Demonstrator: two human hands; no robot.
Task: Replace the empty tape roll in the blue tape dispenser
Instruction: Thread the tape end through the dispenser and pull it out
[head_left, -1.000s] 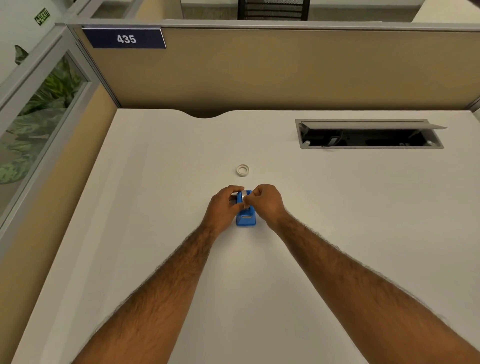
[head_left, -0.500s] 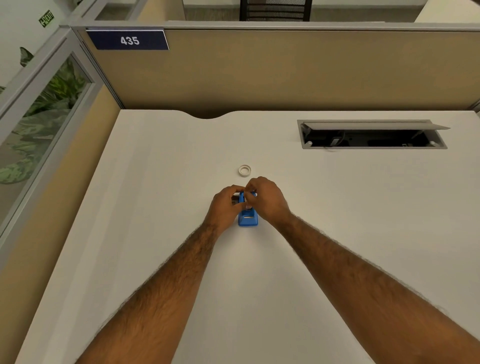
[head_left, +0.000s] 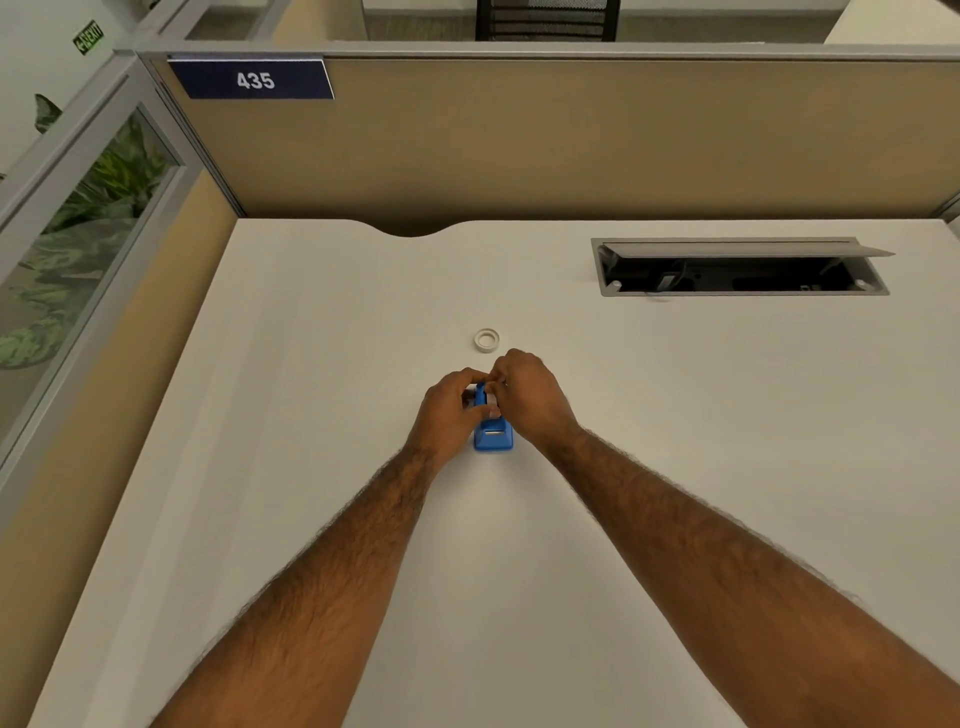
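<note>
My hands (head_left: 488, 400) are covering the blue tape dispenser's (head_left: 493, 439) far end; I'm not seeing its roll.

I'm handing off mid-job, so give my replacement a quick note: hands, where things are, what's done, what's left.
Left hand: closed on the left side of the blue tape dispenser, steadying it on the white desk.
Right hand: fingers pinched at the dispenser's roll end; what they hold is hidden.
A white tape ring lies flat on the desk just beyond the hands, untouched.
Done: cannot tell which roll is in the dispenser.
Left: finish the roll swap and check that the tape feeds to the cutter.
</note>
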